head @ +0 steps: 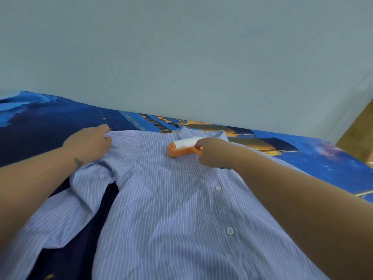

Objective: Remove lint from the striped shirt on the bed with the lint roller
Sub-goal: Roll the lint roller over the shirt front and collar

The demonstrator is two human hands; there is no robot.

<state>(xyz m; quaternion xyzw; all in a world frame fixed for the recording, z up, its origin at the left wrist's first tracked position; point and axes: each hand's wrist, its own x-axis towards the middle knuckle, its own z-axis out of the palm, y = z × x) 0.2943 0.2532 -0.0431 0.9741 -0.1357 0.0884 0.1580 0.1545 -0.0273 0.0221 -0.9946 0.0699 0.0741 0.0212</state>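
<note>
A light blue shirt with thin white stripes (171, 209) lies face up on the bed, collar toward the wall, buttons down its front. My right hand (212, 152) grips a lint roller (182, 147) with an orange frame and white sticky roll, which rests on the shirt just below the collar. My left hand (90, 144) pinches the fabric at the shirt's left shoulder. The left sleeve lies folded and rumpled under my left forearm.
The bed wears a blue cover (50, 122) printed with a night sky and a ship. A pale wall (181, 57) runs right behind the bed's far edge. A strip of wooden floor (357, 134) shows at the right.
</note>
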